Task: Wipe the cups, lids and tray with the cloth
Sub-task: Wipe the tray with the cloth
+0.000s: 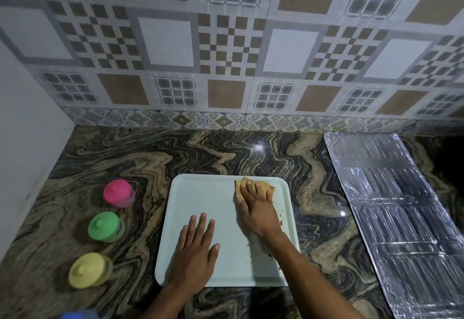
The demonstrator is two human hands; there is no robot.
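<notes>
A pale square tray [200, 193] lies on the marble counter in front of me. My right hand [256, 208] presses a yellow cloth [268, 187] flat against the tray's far right part, fingers straight. My left hand [197, 248] lies flat on the tray's near middle, fingers spread. Brown crumbs and smears [278, 220] dot the tray's right side. Left of the tray stand three lidded cups in a row: pink [118, 193], green [105, 227] and yellow [89, 269].
A foil-covered ribbed drainboard [391, 205] fills the counter's right side. A patterned tile wall [226, 55] rises behind the counter and a plain white wall [22, 143] closes the left. A blue thing [75, 315] shows at the bottom edge.
</notes>
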